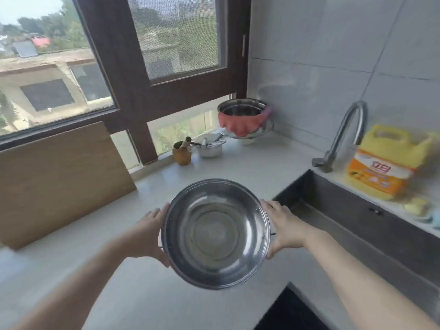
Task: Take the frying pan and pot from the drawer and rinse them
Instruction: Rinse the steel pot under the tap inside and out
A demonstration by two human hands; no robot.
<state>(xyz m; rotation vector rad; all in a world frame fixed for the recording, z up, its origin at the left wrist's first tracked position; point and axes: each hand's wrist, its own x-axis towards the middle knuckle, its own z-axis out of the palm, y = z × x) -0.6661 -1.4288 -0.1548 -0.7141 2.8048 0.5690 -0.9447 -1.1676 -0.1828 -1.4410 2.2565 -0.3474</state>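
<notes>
The pot (215,234) was held between the two hands, above the pale desk (250,167), its mouth turned up so that the empty, shining inside faced the camera. The left hand (148,236) gripped the left side of the rim and the right hand (284,231) the right side, fingers curled around the wall near the small side handles; I judge that this two-sided hold kept the wide pot level. The sink (357,217) lay just to the right of the right hand, with the faucet (345,136) further beyond it, so rinsing was probably the step in hand (no water was seen running). The frying pan was not in view. Well beyond the right hand stood a yellow detergent bottle (385,163), rather blurred. To the left of the left hand a wooden cutting board (59,184) leaned under the window (119,55). Far ahead of the hands, in the tiled corner, stood a steel bowl (242,110) draped with a pink cloth (240,126).
</notes>
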